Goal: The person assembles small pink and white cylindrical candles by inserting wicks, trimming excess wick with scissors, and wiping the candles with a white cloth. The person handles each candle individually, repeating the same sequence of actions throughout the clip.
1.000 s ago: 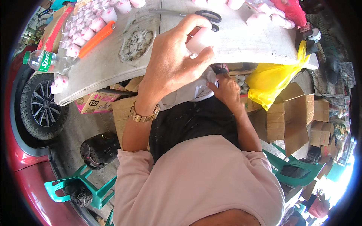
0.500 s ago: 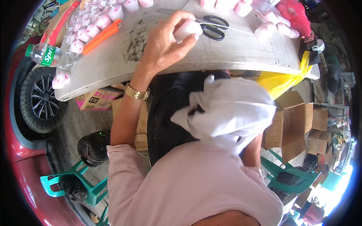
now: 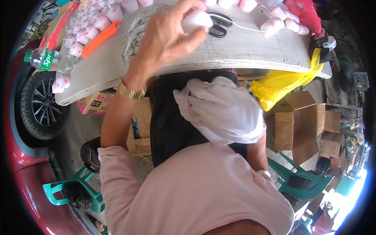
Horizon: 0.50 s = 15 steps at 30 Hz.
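Observation:
My left hand (image 3: 168, 37) reaches up over the pale worn table (image 3: 243, 51) and is shut on a small white cup (image 3: 196, 18). Black-handled scissors (image 3: 220, 24) lie just right of the cup, touching a thin white string. A bunched white cloth (image 3: 221, 111) sits over my lap below the table edge. My right hand is hidden under that cloth and holds it up; only my right forearm (image 3: 256, 150) shows. A gold watch is on my left wrist.
Rows of small pink-and-white cups (image 3: 90, 19) and an orange utility knife (image 3: 100, 37) lie at the table's left, beside a plastic bottle (image 3: 47, 60). More cups (image 3: 282, 24) at top right. Yellow bag (image 3: 282, 84), cardboard boxes (image 3: 309, 125), car wheel (image 3: 41, 105), green chair (image 3: 70, 190).
My left hand has moved farther up the table toward the scissors with the cup. My right hand came away from under the table edge, and the white cloth rose over it.

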{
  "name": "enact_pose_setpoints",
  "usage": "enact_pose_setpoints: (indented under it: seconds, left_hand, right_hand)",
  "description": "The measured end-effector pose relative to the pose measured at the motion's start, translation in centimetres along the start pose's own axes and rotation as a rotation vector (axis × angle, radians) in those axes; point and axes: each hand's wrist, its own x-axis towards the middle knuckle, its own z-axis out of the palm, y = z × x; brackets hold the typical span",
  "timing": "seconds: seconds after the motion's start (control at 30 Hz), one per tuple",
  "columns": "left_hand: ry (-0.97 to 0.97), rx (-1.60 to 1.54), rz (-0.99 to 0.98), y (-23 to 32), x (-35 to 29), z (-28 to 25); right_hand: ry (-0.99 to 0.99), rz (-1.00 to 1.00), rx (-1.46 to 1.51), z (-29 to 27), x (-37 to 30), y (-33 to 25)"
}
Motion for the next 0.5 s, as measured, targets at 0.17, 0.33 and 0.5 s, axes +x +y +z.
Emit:
enact_pose_setpoints:
  seconds: [0.17,0.33,0.5]
  left_hand:
    - [-0.215,-0.266,-0.336,6.2,-5.1,0.0]
    - [-0.133,-0.248,-0.356,7.0,-8.1,1.4]
    - [-0.013,-0.623,-0.516,6.4,-9.4,2.2]
  right_hand:
    - [-0.040,-0.023,0.156,0.2,1.8,-0.7]
    - [-0.087,-0.072,0.295,1.9,3.4,-0.5]
    - [-0.096,-0.107,0.386,3.8,4.7,-0.3]
